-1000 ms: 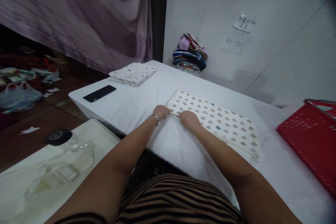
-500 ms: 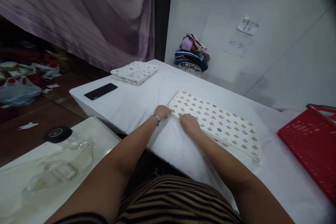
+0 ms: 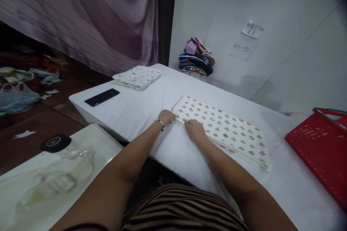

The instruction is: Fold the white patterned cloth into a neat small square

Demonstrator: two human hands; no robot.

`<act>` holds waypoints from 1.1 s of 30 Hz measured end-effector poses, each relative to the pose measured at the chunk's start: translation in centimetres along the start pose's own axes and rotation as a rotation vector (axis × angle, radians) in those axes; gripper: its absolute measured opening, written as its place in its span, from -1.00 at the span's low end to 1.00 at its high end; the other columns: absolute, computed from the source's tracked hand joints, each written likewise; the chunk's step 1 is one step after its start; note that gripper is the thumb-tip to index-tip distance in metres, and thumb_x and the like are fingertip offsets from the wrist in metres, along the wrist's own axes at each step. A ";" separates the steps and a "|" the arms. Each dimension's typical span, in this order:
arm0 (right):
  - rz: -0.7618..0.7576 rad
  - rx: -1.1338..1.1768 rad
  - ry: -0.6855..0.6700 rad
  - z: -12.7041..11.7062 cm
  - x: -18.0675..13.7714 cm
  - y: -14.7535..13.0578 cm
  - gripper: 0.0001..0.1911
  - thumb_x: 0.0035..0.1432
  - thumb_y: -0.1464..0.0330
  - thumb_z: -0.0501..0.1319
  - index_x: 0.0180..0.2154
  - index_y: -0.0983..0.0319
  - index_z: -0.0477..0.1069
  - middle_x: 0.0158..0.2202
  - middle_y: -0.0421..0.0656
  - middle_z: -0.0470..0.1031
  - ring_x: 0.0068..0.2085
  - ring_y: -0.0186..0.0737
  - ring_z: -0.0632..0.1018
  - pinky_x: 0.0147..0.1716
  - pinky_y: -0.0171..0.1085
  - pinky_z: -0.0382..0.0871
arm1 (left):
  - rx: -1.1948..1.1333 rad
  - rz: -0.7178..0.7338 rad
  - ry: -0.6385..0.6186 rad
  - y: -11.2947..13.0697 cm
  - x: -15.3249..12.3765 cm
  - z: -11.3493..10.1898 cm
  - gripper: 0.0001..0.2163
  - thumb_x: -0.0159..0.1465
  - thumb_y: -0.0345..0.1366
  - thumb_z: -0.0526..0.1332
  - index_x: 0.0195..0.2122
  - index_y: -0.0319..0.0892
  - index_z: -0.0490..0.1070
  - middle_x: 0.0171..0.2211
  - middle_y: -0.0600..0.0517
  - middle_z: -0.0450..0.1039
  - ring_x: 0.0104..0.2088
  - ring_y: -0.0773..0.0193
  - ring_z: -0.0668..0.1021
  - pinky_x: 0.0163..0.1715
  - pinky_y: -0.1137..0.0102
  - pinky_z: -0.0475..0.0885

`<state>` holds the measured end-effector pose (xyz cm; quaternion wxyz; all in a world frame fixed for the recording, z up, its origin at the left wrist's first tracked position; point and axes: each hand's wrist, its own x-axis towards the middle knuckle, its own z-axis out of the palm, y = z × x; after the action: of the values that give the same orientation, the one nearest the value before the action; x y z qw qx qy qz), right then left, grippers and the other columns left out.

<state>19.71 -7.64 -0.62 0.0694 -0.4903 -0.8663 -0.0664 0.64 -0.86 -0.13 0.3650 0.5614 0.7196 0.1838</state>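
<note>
A folded white cloth with small grey and coloured prints [image 3: 225, 131] lies on the white table [image 3: 141, 106]. Both hands rest at its left end. My left hand [image 3: 166, 116], with a bracelet at the wrist, pinches the near left corner of the cloth. My right hand [image 3: 194, 128] sits just to its right, fingers curled over the cloth's near edge and gripping the layers.
A second folded printed cloth [image 3: 137, 77] and a black phone [image 3: 102, 97] lie at the table's far left. A pile of coloured fabrics [image 3: 197, 57] stands against the wall. A red basket [image 3: 322, 143] is on the right. A clear bottle with a black cap [image 3: 58, 164] lies on a side surface.
The hands stay at the cloth's left end; the right hand has crept slightly left along the near edge. The view has shifted a little.
</note>
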 end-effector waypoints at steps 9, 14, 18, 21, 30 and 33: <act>0.021 0.012 0.003 0.4 0.2 -0.2 -0.67 0.31 0.36 -0.11 -0.07 0.19 0.38 -0.16 -0.07 0.39 -0.15 -0.13 0.32 -0.25 -0.23 0.11 | 0.244 0.046 0.186 0.9 -1.3 -0.5 -0.54 0.02 -0.09 0.21 -0.09 -0.24 0.36 -0.14 -0.17 0.48 -0.19 0.10 0.53 -0.37 0.40 0.35; 0.034 0.020 0.057 0.5 0.2 -0.4 -0.71 0.30 0.37 -0.07 -0.09 0.19 0.38 -0.18 -0.09 0.39 -0.16 -0.15 0.31 -0.26 -0.24 0.10 | 0.379 0.074 0.052 1.6 -0.1 -1.3 -0.46 0.01 -0.05 0.20 -0.08 -0.35 0.37 -0.08 -0.30 0.43 -0.14 0.02 0.52 -0.39 0.39 0.36; 0.060 0.033 0.079 0.5 0.3 -0.6 -0.74 0.29 0.39 -0.04 -0.11 0.17 0.39 -0.19 -0.10 0.39 -0.16 -0.16 0.31 -0.28 -0.25 0.10 | 0.431 0.076 -0.048 2.2 1.2 -1.5 -0.55 0.01 -0.08 0.20 -0.17 -0.34 0.45 -0.13 -0.27 0.48 -0.15 0.04 0.53 -0.41 0.43 0.35; 0.068 0.051 0.080 0.5 0.2 -0.6 -0.75 0.28 0.39 -0.03 -0.12 0.17 0.39 -0.18 -0.11 0.39 -0.16 -0.16 0.31 -0.27 -0.26 0.11 | 0.452 0.073 -0.038 2.4 1.4 -1.5 -0.59 0.00 -0.12 0.21 -0.19 -0.32 0.46 -0.11 -0.24 0.47 -0.13 0.04 0.52 -0.40 0.44 0.34; 0.048 0.292 -0.055 -1.6 0.5 0.7 -0.71 0.21 0.38 0.03 -0.07 0.19 0.38 -0.11 -0.09 0.41 -0.08 -0.19 0.38 -0.13 -0.26 0.23 | 0.184 0.057 0.046 0.9 0.6 -0.8 -0.72 0.05 -0.20 0.18 -0.23 -0.21 0.40 -0.28 -0.08 0.53 -0.29 0.22 0.55 -0.43 0.49 0.32; 0.013 0.353 -0.018 -2.3 2.3 2.8 -0.62 0.25 0.35 -0.07 0.06 0.19 0.30 0.07 -0.08 0.33 0.09 -0.18 0.31 0.03 -0.21 0.18 | 0.078 0.049 0.103 0.2 0.2 -0.3 -0.66 0.05 -0.18 0.19 -0.15 -0.18 0.33 -0.23 -0.05 0.51 -0.27 0.22 0.54 -0.40 0.47 0.32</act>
<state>21.05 -4.69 2.19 0.1472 -0.4765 -0.8619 0.0916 0.50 -0.56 0.13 0.3009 0.5825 0.7300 0.1931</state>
